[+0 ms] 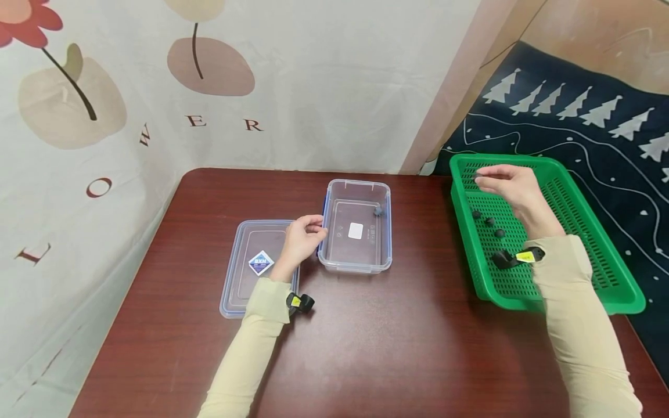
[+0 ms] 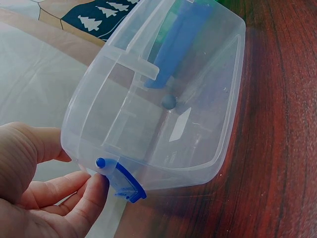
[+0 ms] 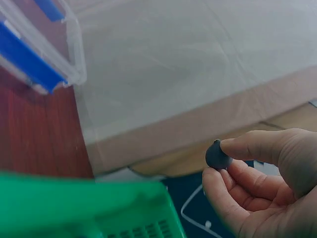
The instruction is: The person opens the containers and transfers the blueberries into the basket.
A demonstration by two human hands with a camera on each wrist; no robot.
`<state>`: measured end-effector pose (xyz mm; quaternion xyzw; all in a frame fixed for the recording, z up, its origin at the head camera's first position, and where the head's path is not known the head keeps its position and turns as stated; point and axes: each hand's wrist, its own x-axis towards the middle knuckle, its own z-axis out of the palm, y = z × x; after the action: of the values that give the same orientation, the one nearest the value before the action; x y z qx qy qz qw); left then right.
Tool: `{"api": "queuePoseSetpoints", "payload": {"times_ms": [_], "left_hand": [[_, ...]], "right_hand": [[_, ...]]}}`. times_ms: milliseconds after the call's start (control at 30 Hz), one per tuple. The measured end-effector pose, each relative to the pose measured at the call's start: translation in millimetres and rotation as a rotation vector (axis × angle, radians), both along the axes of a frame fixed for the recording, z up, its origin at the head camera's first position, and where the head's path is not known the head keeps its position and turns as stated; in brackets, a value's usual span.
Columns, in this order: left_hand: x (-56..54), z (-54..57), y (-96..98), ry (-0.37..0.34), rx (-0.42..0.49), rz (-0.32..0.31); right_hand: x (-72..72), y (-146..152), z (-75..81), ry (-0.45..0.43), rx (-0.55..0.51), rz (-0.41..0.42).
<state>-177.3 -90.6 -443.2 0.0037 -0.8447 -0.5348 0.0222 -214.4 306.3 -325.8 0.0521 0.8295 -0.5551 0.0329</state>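
Observation:
My right hand is over the far left part of the green basket. Between its thumb and fingertips it pinches a dark blueberry. Several more blueberries lie on the basket floor. Left of the basket stands a clear plastic box without its lid, a blueberry inside it. At the box's left side, my left hand holds the wall near a blue latch with thumb and fingers. Under the left wrist lies the box's clear lid, bearing a blue and white label.
Everything stands on a dark red-brown table. A pale printed curtain hangs along its back and left. Dark cloth with white trees lies beyond the basket. Each wrist carries a small black camera.

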Motion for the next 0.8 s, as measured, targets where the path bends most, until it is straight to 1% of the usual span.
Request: {"api": "queuePoseSetpoints", "payload": {"times_ms": [100,233,400,433,533,667,800], "left_hand": [[0.0,-0.3,0.2,0.000,0.008,-0.004],[0.1,-0.6,0.3,-0.005,0.014,-0.006],[-0.1,-0.2,0.8,-0.002,0.016,-0.005],[-0.1,-0.1,0.9,-0.001,0.017,-0.005],[-0.1,-0.2,0.7,0.003,0.012,-0.005],[0.0,0.0,0.6,0.000,0.007,-0.002],[0.1,0.4,0.9,-0.002,-0.002,0.000]], "right_hand": [[6.1,12,-4.7,-0.002,-0.002,-0.005],[14.8,26,-12.1,-0.012,-0.029,-0.018],[24.8,42,-23.5,-0.052,-0.078,-0.035],[26.6,45,-26.1,-0.058,-0.072,-0.035],[31.2,53,-33.4,-0.084,-0.110,-0.035],[35.6,59,-39.8,-0.115,-0.109,-0.037],[37.3,62,-42.2,-0.133,-0.077,-0.055]]}}
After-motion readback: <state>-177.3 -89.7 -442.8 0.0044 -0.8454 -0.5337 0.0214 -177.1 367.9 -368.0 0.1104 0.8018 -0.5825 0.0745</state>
